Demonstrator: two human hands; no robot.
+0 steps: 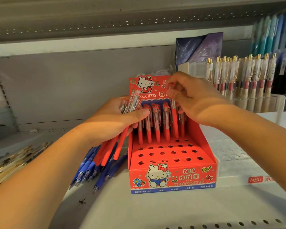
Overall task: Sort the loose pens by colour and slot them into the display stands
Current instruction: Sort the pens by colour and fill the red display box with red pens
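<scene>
Red cardboard is the main thing here: the display stand (172, 176) sits mid-shelf (139, 210), close to the front edge. A handful of standing red pens (156, 128) are slotted upright along its back row, and the rows of round holes in front of them are showing.

Our left hand (116, 119) has its fingers curled round a bundle of red pens (112, 147), thumb pressed across them. The clicker ends stick up past the fingers and the tips angle down toward the shelf, just left of the stand.

Our right hand (193, 100) is over the back row, fingertips pinching the top of a single red pen (175, 123) that hangs upright among the slotted ones. It looks like the tip is at a hole, but honestly we can't tell if it's actually in.

The blue pens (89, 169) lie loose in a heap on the shelf beside the stand's left wall, under the bundle. Gold-clipped pens (238, 75) stand in a row toward the back right corner.
</scene>
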